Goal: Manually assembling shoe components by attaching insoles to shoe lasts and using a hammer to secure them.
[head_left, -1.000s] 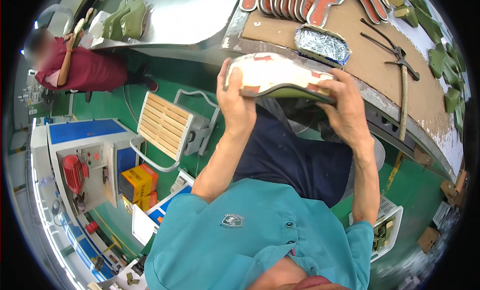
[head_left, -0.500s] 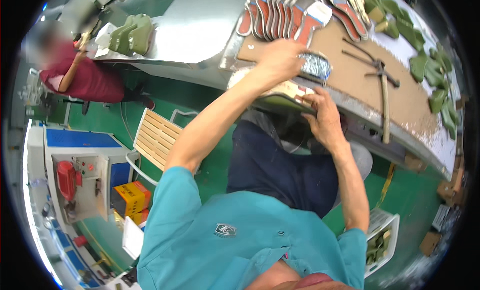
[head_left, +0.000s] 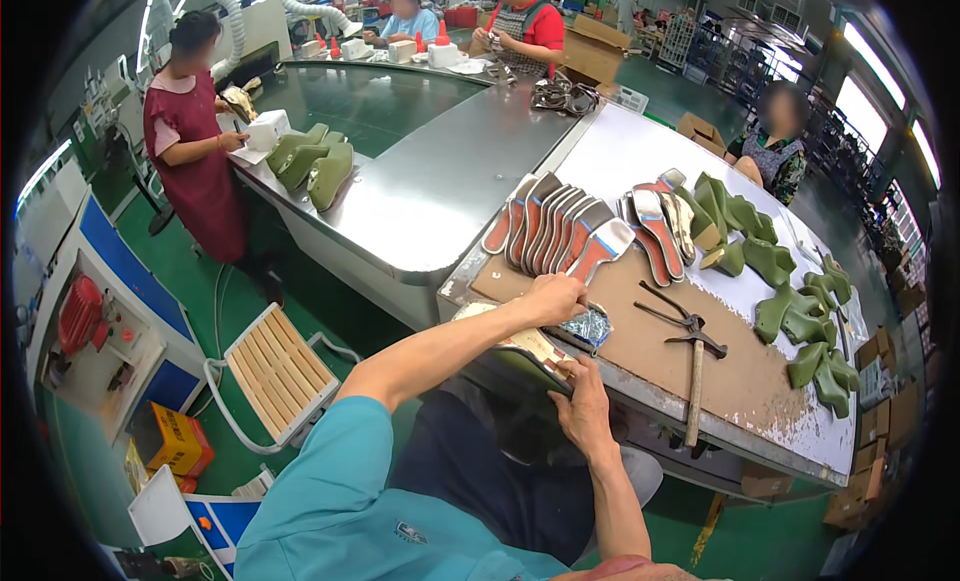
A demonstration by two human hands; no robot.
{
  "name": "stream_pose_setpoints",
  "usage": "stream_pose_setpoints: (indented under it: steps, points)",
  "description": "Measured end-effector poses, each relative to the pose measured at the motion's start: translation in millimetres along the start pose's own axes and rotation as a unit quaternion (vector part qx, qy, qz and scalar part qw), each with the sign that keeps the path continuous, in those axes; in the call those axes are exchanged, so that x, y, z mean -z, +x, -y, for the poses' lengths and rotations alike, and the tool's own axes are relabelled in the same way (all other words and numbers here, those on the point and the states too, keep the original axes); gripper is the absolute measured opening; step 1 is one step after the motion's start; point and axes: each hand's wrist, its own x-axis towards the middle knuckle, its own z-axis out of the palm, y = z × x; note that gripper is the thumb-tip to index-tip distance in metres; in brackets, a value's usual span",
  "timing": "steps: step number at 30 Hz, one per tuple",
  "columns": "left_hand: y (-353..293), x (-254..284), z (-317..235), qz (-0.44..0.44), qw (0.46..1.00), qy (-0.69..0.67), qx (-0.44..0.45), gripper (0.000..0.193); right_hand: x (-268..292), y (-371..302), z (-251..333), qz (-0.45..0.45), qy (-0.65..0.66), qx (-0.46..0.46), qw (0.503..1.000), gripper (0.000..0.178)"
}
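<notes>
- The right hand (head_left: 586, 405) has its thumb and fingers clamped on 1 end of a green shoe form (head_left: 528, 365).
- The shoe form is at the near edge of the bench (head_left: 640, 399), pale side up, partly under the left arm.
- The left hand (head_left: 556, 299) has its fingers curled in, next to a small tray (head_left: 588, 327) of shiny bits. I cannot tell if it holds anything.
- Red and gray soles (head_left: 560, 224) overlap in a row past that hand.
- 1 hammer (head_left: 695, 391) and pincers (head_left: 688, 323) lie right of the tray.
</notes>
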Motion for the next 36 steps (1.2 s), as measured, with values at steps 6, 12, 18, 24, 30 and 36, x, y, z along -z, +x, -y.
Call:
stream_pose_setpoints:
  steps: [6,12,18,24,30,36]
  points:
    - [4,3,-3,-0.043,0.999,-0.007,-0.029,0.015,1,6,-3,0.000,0.001,-0.006,1.000,0.055]
    - [4,0,9,-0.012,0.998,-0.019,-0.066,0.015,1,8,-3,-0.013,0.015,0.000,1.000,0.055]
    - [-8,4,-4,-0.089,0.992,-0.082,-0.036,0.015,-1,4,2,-0.017,0.010,0.002,1.000,0.055]
    - [-64,19,-48,-0.076,0.963,-0.255,-0.049,0.016,0,-1,5,-0.013,-0.004,0.005,1.000,0.054]
    - [-90,5,-56,-0.101,0.973,-0.207,-0.016,0.012,2,4,-7,-0.013,-0.023,0.027,0.999,0.056]
    - [-74,-2,-42,-0.216,0.951,-0.191,-0.113,0.012,50,1,-9,-0.080,-0.004,-0.078,0.994,0.047]
